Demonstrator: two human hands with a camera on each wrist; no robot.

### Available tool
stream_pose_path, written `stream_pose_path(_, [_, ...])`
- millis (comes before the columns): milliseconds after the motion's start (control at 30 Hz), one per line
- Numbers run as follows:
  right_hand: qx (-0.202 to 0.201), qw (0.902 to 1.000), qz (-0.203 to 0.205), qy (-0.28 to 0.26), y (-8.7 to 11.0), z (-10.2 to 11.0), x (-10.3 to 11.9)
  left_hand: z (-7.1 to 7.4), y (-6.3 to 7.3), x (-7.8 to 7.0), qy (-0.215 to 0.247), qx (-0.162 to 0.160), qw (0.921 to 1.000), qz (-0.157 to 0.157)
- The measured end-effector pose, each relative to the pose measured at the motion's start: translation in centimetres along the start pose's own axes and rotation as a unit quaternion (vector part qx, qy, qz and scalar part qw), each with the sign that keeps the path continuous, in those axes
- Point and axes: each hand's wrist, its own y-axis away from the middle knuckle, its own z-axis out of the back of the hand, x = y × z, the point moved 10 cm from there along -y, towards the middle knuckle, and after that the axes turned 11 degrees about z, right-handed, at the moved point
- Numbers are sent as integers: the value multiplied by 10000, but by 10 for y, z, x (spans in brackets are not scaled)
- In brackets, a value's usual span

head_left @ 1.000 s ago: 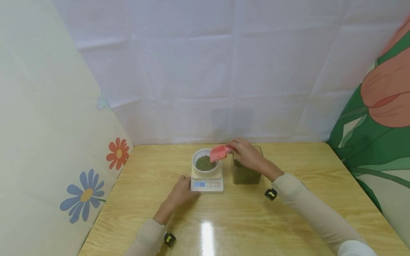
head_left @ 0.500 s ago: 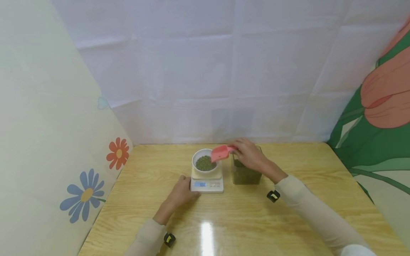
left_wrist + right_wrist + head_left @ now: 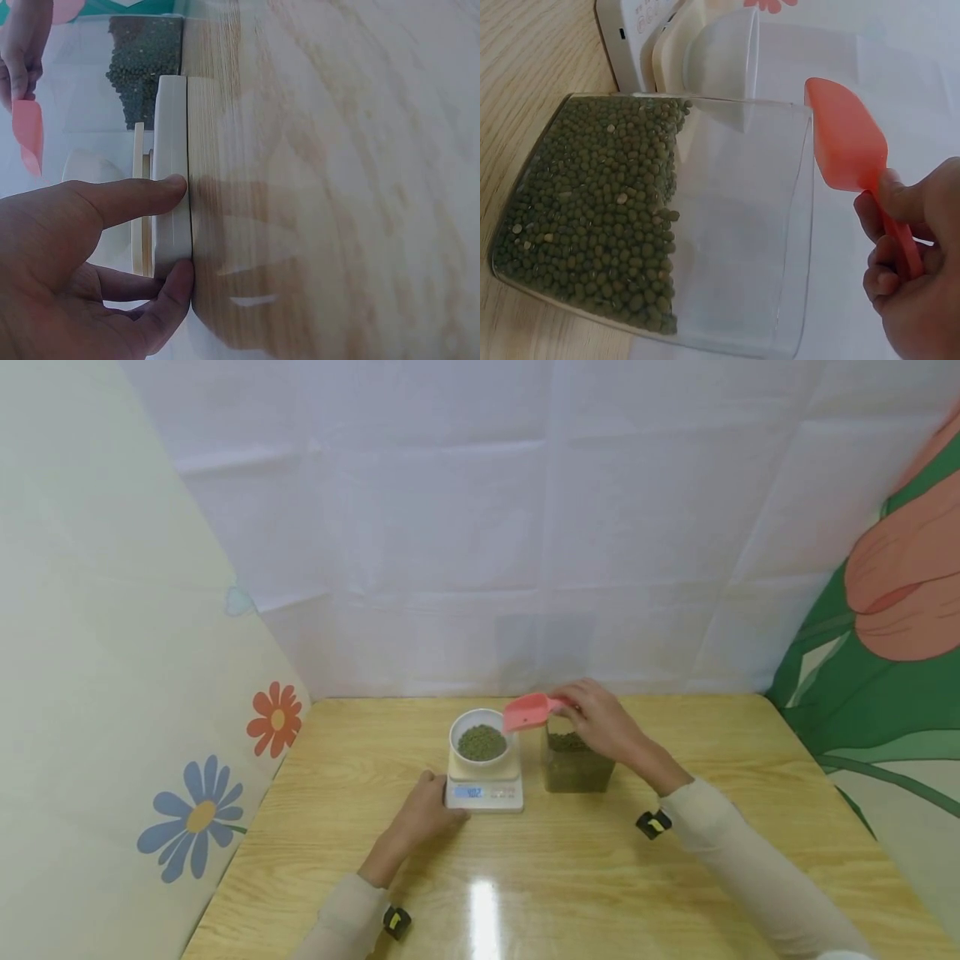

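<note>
My right hand (image 3: pixel 603 718) grips the handle of a small red scoop (image 3: pixel 527 712). In the head view the scoop hangs between a white bowl (image 3: pixel 455 750) and a clear container (image 3: pixel 579 772). Green mung beans (image 3: pixel 482 743) lie in the bowl, which stands on a white kitchen scale (image 3: pixel 510 803) with a lit display. More mung beans (image 3: pixel 592 217) fill the lower part of the container in the right wrist view. My left hand (image 3: pixel 427 814) holds the scale's near left corner, thumb and fingers on its edges (image 3: pixel 171 225).
A wooden table (image 3: pixel 360 735) carries everything, with a white cloth (image 3: pixel 420 527) hanging behind it. Flower-printed sheets stand at the left (image 3: pixel 90 652) and right (image 3: pixel 900 710). The container sits close to the scale's right side.
My right hand has drawn the scoop to the right, away from the bowl and toward the container. The scale's display reading has changed. The left hand stays in place.
</note>
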Motion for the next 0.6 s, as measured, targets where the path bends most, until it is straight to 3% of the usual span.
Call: stream_pose_path(600, [-452,9987,-138,193,22,30,-17,-1,-1,0,65,-15,10000,1])
